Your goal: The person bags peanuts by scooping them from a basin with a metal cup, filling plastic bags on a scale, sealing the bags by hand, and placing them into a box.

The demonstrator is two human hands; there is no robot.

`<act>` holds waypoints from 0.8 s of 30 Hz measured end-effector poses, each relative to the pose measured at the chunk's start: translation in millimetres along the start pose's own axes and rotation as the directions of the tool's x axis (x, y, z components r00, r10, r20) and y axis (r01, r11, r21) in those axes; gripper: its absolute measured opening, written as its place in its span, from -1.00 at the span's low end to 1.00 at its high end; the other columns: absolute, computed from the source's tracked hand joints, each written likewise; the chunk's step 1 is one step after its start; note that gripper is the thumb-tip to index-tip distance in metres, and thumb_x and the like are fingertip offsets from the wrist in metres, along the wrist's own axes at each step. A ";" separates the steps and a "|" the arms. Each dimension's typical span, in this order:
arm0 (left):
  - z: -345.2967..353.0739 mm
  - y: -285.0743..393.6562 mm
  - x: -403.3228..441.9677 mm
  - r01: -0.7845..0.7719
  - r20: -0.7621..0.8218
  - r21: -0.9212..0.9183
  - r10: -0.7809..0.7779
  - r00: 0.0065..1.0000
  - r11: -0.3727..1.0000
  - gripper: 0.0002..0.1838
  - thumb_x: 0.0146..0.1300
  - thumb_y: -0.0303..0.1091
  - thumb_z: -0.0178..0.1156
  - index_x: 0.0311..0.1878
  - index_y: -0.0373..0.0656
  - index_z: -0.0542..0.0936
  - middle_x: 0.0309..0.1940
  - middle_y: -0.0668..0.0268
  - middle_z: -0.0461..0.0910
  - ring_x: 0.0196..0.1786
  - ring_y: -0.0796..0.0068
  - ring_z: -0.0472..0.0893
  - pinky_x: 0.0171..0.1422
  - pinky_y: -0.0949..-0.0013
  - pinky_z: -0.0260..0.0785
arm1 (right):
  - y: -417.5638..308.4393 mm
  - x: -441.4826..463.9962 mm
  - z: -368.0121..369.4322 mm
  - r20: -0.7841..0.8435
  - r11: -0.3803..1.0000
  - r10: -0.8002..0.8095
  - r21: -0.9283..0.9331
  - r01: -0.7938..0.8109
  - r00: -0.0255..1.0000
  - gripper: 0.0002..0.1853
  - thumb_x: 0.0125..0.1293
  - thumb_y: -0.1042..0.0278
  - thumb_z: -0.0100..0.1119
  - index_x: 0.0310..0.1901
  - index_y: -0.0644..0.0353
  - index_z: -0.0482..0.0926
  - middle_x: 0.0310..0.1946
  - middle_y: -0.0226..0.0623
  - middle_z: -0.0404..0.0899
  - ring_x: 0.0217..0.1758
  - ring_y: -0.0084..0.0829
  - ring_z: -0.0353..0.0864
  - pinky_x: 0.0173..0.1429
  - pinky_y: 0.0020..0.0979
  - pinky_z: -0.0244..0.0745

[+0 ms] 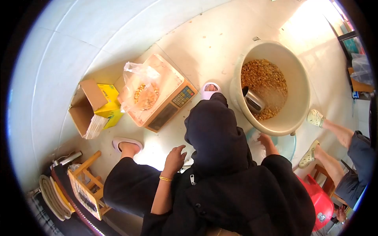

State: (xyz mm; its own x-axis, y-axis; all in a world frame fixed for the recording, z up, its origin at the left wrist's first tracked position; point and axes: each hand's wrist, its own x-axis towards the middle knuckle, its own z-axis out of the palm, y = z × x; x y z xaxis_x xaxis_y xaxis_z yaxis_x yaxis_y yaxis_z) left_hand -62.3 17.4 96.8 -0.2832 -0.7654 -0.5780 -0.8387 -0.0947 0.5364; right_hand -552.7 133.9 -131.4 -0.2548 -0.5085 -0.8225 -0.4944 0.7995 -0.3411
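Observation:
My left hand, with a gold bracelet at the wrist, hovers beside my knee, fingers apart and holding nothing. My right hand reaches down below the rim of a large pale bucket, next to whitish clear plastic in a teal see-through basin. Its fingertips are partly hidden, so its grip is unclear. Inside the bucket are yellow-brown grains resembling corn kernels, with a metal scoop lying in them. A clear plastic bag of similar grains rests on an orange digital scale.
Left of the scale stands an open cardboard box with yellow packaging. A wooden stool is at lower left. Another person's legs in clogs are at the right, near a red plastic object. A tiled wall borders the floor.

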 end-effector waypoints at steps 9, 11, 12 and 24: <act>-3.0 -2.6 -0.2 -0.022 -0.015 0.031 0.022 1.000 0.999 -0.65 0.22 -0.30 0.12 0.06 -0.16 0.48 -0.10 0.01 0.54 -0.01 0.02 0.52 0.07 0.15 0.37 | -15.9 -134.9 -34.9 -0.233 0.977 -0.164 -0.173 0.125 0.959 -0.44 -0.22 0.56 0.36 -0.04 0.18 0.49 -0.29 0.01 0.56 -0.17 -0.03 0.57 -0.10 -0.20 0.46; -1.9 -2.1 2.5 -0.035 -0.015 0.025 0.035 0.999 0.999 -0.65 0.21 -0.30 0.12 0.06 -0.17 0.48 -0.11 0.00 0.54 -0.01 0.01 0.51 0.07 0.15 0.37 | -15.4 -146.1 -53.8 -0.155 0.969 -0.191 -0.190 0.161 0.969 -0.39 -0.23 0.56 0.36 0.01 0.17 0.48 -0.24 0.02 0.56 -0.12 -0.03 0.56 -0.07 -0.22 0.45; -3.0 0.3 2.6 -0.040 -0.025 0.024 0.041 0.999 0.999 -0.65 0.21 -0.30 0.12 0.06 -0.17 0.48 -0.11 0.00 0.54 -0.01 0.01 0.51 0.07 0.15 0.37 | -21.9 -148.9 -60.5 -0.184 0.989 -0.131 -0.092 0.116 0.974 -0.36 -0.20 0.55 0.34 0.06 0.16 0.45 -0.17 -0.02 0.55 -0.07 -0.09 0.54 -0.05 -0.25 0.44; 5.0 -26.4 -5.3 -0.247 -0.118 0.035 0.249 0.961 0.968 -0.79 0.08 -0.43 0.10 -0.20 -0.28 0.53 -0.26 -0.07 0.55 -0.20 -0.09 0.54 -0.17 0.07 0.42 | -162.7 -53.0 26.6 -0.105 0.858 -0.237 0.443 0.259 0.966 -0.49 0.13 0.36 0.05 0.17 0.18 0.35 -0.10 -0.23 0.46 0.00 -0.35 0.43 0.02 -0.37 0.38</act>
State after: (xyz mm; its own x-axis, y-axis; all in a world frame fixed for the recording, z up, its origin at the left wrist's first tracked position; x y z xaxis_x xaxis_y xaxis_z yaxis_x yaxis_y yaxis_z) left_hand -41.0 27.1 82.7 -0.4263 -0.8343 -0.3496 -0.7585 0.1191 0.6406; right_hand -436.7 39.4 -44.4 -0.2162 -0.7145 -0.6654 -0.1222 0.6960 -0.7076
